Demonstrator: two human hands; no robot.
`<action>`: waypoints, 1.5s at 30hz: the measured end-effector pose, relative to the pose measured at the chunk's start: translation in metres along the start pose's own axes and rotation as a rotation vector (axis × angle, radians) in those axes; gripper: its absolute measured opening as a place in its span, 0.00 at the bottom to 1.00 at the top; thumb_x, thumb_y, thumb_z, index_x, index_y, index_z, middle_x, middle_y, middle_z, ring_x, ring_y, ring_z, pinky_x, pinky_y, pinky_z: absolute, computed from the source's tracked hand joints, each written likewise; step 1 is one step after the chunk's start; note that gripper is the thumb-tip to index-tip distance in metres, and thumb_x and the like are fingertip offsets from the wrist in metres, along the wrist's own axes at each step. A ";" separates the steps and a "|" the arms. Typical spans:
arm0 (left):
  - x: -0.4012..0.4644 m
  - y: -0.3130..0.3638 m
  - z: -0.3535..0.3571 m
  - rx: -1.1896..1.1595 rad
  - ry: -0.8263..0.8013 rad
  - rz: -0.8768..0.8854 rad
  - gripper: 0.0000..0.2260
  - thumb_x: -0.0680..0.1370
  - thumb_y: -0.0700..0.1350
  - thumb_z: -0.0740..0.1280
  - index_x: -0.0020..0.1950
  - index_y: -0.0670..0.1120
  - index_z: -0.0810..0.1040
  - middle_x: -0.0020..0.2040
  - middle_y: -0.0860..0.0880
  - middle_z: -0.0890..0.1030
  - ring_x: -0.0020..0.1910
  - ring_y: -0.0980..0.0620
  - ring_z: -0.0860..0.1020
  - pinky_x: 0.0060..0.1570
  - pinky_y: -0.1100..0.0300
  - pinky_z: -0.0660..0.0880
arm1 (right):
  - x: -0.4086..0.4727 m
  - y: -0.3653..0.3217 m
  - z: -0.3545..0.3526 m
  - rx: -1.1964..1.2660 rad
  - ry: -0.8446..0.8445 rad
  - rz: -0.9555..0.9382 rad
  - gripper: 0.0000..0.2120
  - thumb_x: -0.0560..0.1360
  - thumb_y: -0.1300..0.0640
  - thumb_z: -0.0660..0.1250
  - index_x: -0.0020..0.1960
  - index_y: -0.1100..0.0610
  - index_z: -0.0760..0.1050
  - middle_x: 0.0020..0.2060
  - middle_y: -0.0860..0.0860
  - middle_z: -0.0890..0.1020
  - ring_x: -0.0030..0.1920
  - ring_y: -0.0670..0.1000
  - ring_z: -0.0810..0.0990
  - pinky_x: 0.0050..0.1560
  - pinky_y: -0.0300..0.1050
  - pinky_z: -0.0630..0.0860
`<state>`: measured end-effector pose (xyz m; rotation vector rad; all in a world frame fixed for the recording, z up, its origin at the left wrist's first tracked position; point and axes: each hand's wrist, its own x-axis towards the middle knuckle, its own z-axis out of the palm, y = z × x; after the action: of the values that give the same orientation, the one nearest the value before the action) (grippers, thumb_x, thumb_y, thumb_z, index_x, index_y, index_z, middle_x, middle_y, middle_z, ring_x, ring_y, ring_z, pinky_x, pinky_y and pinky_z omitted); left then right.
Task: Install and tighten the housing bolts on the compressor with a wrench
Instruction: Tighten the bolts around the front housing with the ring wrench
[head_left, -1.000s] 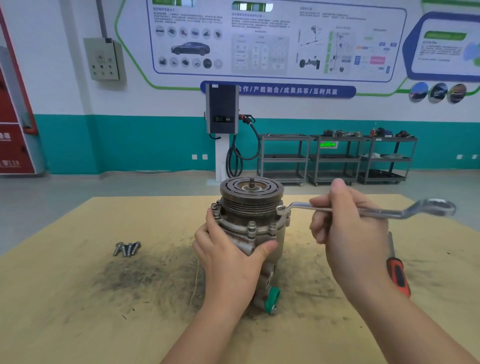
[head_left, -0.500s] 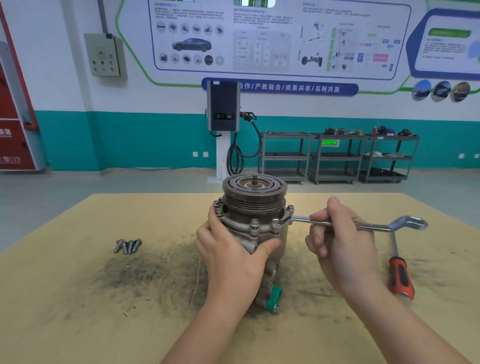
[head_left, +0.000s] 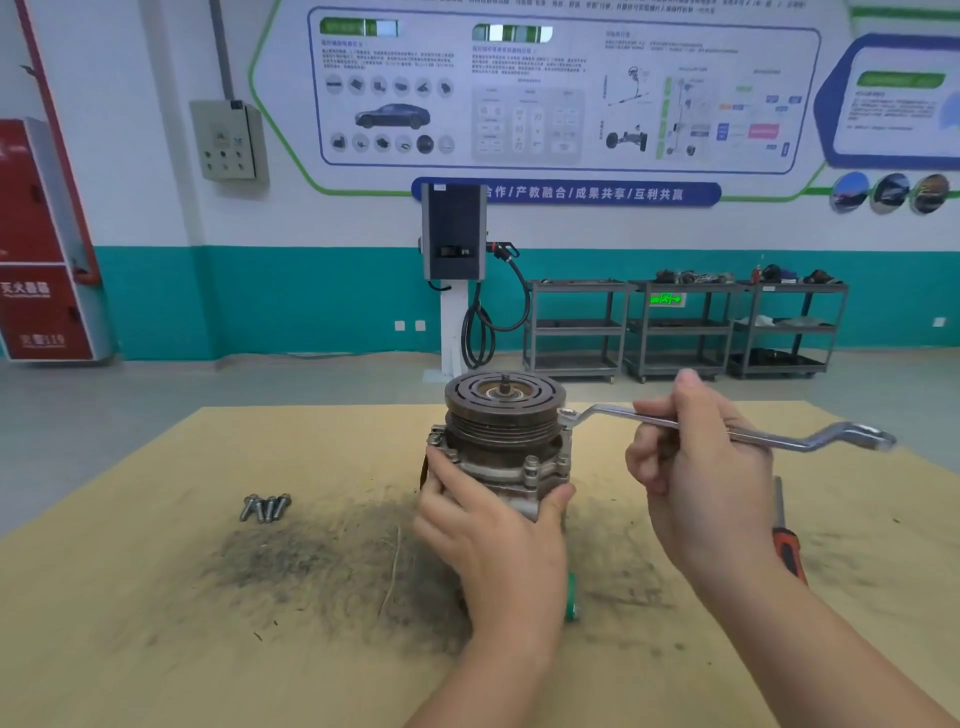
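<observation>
The compressor (head_left: 504, 421) stands upright at the middle of the table, pulley on top, with bolts around its housing flange. My left hand (head_left: 488, 535) grips its front side just below the flange. My right hand (head_left: 696, 478) holds the shaft of a silver offset ring wrench (head_left: 810, 441). The wrench's near ring sits at the compressor's right rear, over a flange bolt beside the pulley. Its other end points right. Several loose bolts (head_left: 265, 506) lie on the table to the left.
A screwdriver with a red and black handle (head_left: 789, 545) lies on the table (head_left: 156, 623) behind my right wrist. A dark dirty patch spreads around the compressor. Beyond the table are a charging post (head_left: 454, 249) and metal shelf carts (head_left: 680, 327).
The wrench's ring end has shifted from the front right flange bolt to the right rear beside the pulley, and my right hand has risen with it. My left hand keeps its grip.
</observation>
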<state>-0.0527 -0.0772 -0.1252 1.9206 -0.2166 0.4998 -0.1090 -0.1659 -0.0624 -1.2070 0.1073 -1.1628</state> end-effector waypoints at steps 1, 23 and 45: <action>-0.005 0.007 0.004 -0.001 0.006 -0.037 0.55 0.67 0.60 0.76 0.79 0.37 0.47 0.70 0.38 0.61 0.63 0.44 0.58 0.68 0.52 0.56 | 0.002 0.002 -0.002 -0.003 -0.011 0.031 0.23 0.82 0.52 0.59 0.30 0.53 0.80 0.20 0.52 0.73 0.20 0.48 0.68 0.22 0.37 0.65; 0.126 -0.048 -0.003 -0.793 -0.671 -0.376 0.17 0.81 0.50 0.60 0.44 0.51 0.87 0.48 0.44 0.86 0.48 0.46 0.85 0.38 0.58 0.80 | 0.015 0.024 -0.009 0.113 -0.098 0.288 0.23 0.81 0.60 0.59 0.28 0.60 0.77 0.19 0.55 0.68 0.17 0.49 0.61 0.21 0.37 0.62; 0.055 -0.042 -0.032 -0.667 -0.339 0.073 0.38 0.65 0.70 0.66 0.73 0.60 0.63 0.66 0.63 0.74 0.64 0.62 0.74 0.63 0.62 0.72 | -0.050 0.036 0.033 -0.826 -0.246 -0.801 0.17 0.75 0.57 0.66 0.30 0.56 0.65 0.26 0.46 0.61 0.25 0.49 0.63 0.22 0.43 0.65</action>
<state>0.0045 -0.0268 -0.1263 1.3292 -0.5959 0.1128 -0.0889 -0.1108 -0.1004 -2.2404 -0.1124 -1.7176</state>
